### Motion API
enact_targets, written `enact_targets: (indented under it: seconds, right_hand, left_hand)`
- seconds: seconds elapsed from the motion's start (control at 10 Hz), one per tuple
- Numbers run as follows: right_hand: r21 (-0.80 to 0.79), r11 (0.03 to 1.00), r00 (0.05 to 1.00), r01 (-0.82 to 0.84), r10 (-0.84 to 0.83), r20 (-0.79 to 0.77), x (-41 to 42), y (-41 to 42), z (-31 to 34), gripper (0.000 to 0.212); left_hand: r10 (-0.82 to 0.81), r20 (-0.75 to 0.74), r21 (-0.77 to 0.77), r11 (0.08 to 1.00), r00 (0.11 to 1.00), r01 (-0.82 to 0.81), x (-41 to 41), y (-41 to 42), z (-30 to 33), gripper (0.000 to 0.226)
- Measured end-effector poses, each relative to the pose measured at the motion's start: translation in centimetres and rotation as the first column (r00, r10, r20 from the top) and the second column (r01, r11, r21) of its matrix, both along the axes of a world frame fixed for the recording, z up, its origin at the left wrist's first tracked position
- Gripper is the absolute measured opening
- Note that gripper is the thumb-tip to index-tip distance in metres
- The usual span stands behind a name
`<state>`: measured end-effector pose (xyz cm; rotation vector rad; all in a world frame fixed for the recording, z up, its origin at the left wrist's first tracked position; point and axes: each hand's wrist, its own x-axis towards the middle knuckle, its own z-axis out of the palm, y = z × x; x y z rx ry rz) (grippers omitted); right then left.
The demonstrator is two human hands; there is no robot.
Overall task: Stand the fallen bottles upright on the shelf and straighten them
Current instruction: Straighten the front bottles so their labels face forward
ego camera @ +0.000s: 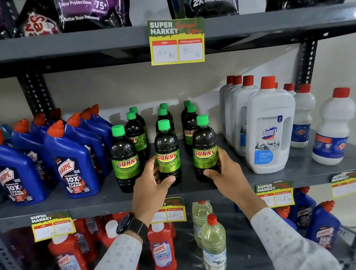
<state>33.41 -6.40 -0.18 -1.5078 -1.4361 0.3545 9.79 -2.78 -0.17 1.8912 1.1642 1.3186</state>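
Note:
Several dark Sunny bottles with green caps stand upright in three rows on the grey middle shelf (262, 177). My left hand (153, 184) grips the lower part of the front middle Sunny bottle (166, 148). My right hand (223, 171) grips the base of the front right Sunny bottle (204, 145). The front left Sunny bottle (125, 159) stands free beside them. No bottle in these rows lies on its side.
Blue Harpic bottles (72, 163) crowd the shelf's left, white Domex jugs (269, 131) and white red-capped bottles (333, 129) its right. A price tag (177, 41) hangs from the shelf above. Red Harpic bottles (162, 250) and clear bottles (214, 248) fill the lower shelf.

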Motion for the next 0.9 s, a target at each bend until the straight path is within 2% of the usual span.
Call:
enact_targets:
  seconds: [0.3,0.5,0.7,0.9]
  right_hand:
    - [-0.001,1.000,1.000,-0.012,0.012,0.005,-0.2,-0.2,0.1,0.081]
    - [-0.012,0.999,0.999,-0.034,0.034,0.033,-0.5,-0.6,0.6,0.082]
    - [-0.012,1.000,1.000,-0.013,0.013,0.022,-1.5,-0.7,0.8,0.080]
    - [-0.013,0.999,0.999,-0.040,0.041,0.015,-1.8,-1.4,1.5,0.084]
  left_hand:
    - [0.003,-0.018,0.002,1.000,1.000,-0.003,-0.1,-0.3,0.2,0.078]
    - [0.001,-0.068,0.023,1.000,0.998,0.000,-0.4,-0.9,-0.1,0.087]
    - [0.107,-0.092,0.070,0.992,0.990,-0.101,-0.1,-1.4,0.2,0.079]
    - [0.142,-0.089,0.097,0.986,0.986,-0.133,0.1,-2.0,0.6,0.078]
